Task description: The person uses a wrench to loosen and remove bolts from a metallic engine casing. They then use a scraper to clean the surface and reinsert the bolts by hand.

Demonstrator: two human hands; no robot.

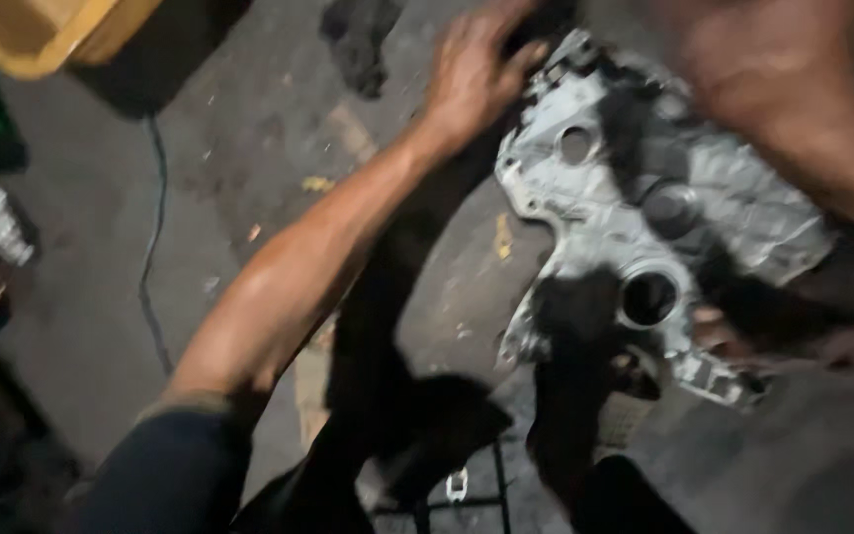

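A grey cast-metal engine cover point(585, 198), oily and with several round holes, is held tilted above the floor. My left hand point(471, 69) reaches from the lower left and grips its top left edge, fingers curled over the rim. My right forearm crosses the upper right corner, blurred. My right hand point(803, 346) shows only as blurred fingers at the cover's lower right edge, where it seems to grip from beneath. Black grime hides parts of the cover's face.
The floor point(81, 297) is stained concrete. A yellow crate point(42, 30) sits at the top left, with a black cable point(153, 247) trailing below it. A dark rag point(358, 40) lies at the top. A black metal frame point(447, 475) stands under the cover.
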